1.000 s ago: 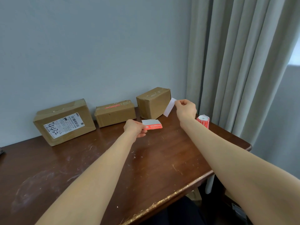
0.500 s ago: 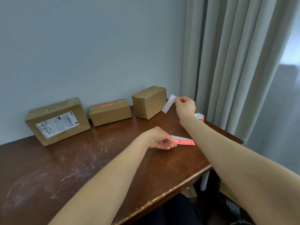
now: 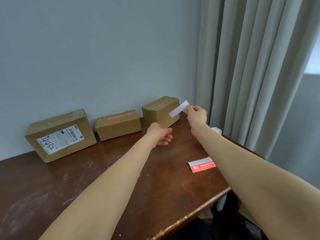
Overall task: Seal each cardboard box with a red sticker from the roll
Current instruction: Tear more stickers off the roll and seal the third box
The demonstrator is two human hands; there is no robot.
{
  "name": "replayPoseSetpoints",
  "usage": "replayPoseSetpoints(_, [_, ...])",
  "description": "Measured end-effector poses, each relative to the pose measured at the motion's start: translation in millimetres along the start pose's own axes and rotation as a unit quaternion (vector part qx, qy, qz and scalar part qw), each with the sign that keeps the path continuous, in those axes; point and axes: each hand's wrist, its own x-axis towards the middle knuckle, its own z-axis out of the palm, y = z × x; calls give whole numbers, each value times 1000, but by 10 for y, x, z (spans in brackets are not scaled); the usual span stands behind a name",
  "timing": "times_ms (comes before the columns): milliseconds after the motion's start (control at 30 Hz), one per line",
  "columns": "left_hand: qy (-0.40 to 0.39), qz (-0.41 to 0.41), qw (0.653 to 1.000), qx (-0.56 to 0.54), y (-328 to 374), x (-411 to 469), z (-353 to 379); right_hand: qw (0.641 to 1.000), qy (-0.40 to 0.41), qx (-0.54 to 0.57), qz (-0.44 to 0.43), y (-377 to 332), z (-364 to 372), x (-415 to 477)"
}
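On the table point(image 3: 121, 179), the rightmost cardboard box point(image 3: 155, 113) shows no red seal. My left hand point(image 3: 160, 134) hovers loose and empty, while my right hand point(image 3: 197, 115) pinches a white strip point(image 3: 178, 109) (the red sticker point(image 3: 202, 167) lies by the front edge). I'd steady the box first.

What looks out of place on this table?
A red sticker lies loose on the table near its front edge, on no box. That edge is chipped, and the top is scuffed.

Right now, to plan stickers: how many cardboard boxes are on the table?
3, along the wall: labelled box at left, red-marked box in the middle, plain box at right beside the curtain. None appears hidden.
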Motion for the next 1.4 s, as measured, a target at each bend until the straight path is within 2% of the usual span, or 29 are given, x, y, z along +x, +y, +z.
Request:
replayPoseSetpoints(100, [127,42,991,-19,56,225,-161,999,-3,28,19,-39,99,132])
replayPoseSetpoints(167, [183,56,982,-10,88,343,-249,998,0,59,31,-61,174,250])
replayPoseSetpoints(333, [244,49,968,-9,135,657,-345,994,-31,82,65,-94,389,574])
replayPoseSetpoints(600, [255,28,965,-53,101,1109,-320,992,-77,54,82,-26,678,1075])
replayPoseSetpoints(933, [236,22,971,-3,109,1345,-268,986,-136,44,88,104,879,1346])
replayPoseSetpoints(1167, [230,25,973,-12,223,1251,-243,991,-110,39,65,70,859,1201])
replayPoseSetpoints(1400, [210,6,977,-31,161,1356,-242,993,-87,31,68,77,816,1428])
